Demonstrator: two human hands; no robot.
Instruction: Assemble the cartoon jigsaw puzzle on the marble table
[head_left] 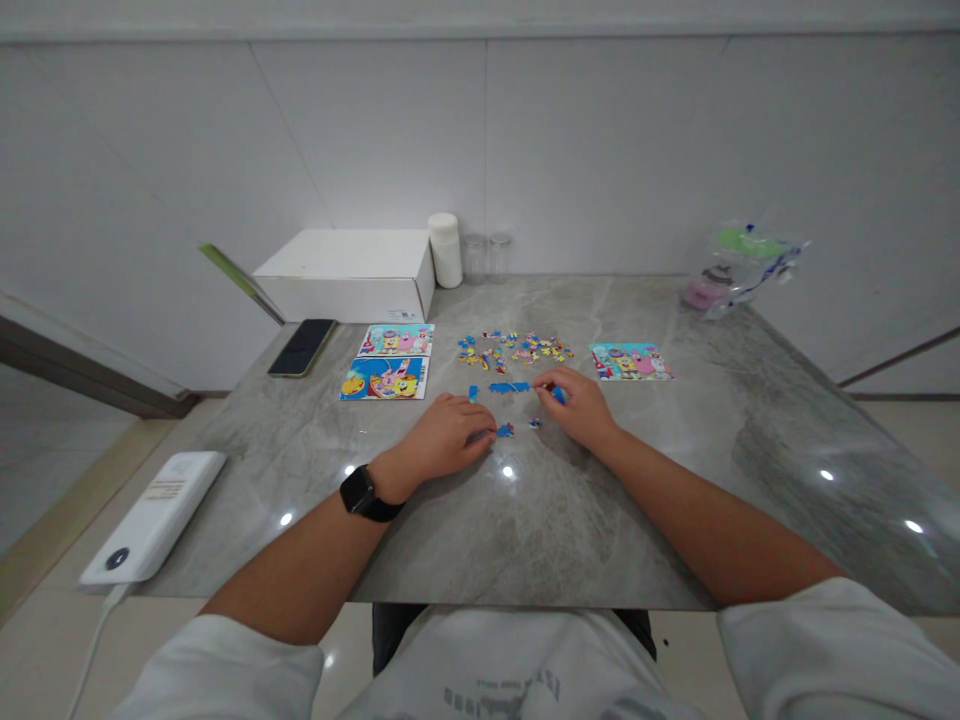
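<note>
My left hand [454, 437] rests on the table with its fingers curled, thumb and fingertips meeting at the edge of a blue jigsaw puzzle piece [505, 431]. My right hand [577, 405] pinches a small jigsaw puzzle piece at the right end of a joined blue strip [508, 387]; the fingers hide most of that piece. Another blue patch [559, 395] shows beneath the right fingers. A small blue piece [473, 394] lies left of the strip, and a darker mixed-colour piece [535, 424] lies between my hands. Farther back are several loose colourful pieces [514, 349].
Two cartoon picture cards, one upper [396, 341] and one lower [384, 380], lie left; another card [631, 362] lies right. Behind are a phone [302, 348], white box [345, 275], white bottle [445, 252], glass jars [487, 258] and plastic bag [742, 270]. A cabled power bank [154, 518] sits front left.
</note>
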